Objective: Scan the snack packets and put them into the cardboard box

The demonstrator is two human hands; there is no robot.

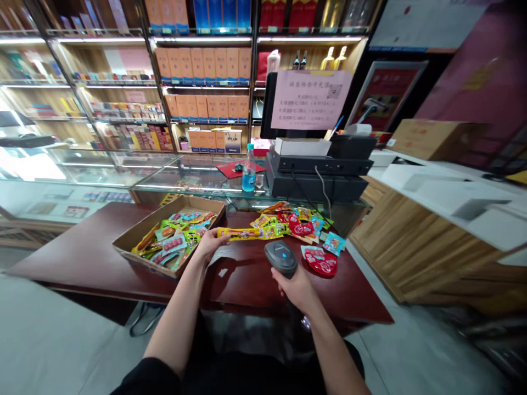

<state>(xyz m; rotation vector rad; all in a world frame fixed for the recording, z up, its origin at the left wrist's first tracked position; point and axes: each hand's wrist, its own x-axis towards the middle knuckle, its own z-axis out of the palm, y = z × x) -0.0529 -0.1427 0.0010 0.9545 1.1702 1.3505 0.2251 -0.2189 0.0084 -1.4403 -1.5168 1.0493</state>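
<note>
My left hand point(211, 244) pinches one end of a long yellow snack packet point(245, 234), held level above the table. A dark grey barcode scanner point(281, 258), with a small blue light on its head, is gripped in my right hand point(297, 285). Its head is close to the packet's far end. To the left stands a cardboard box point(123, 241) with many small coloured snack packets in it. Beyond the scanner lies a pile of snack packets point(302, 225). Nearer, a red packet point(323, 264) rests at the pile's right front.
All this is on a dark red wooden table point(82, 247). Behind it, a glass counter point(164, 173) carries a blue drink bottle point(248, 170) and a till with a monitor point(307, 104) bearing a pink sign. A white-topped cabinet point(453, 186) stands right.
</note>
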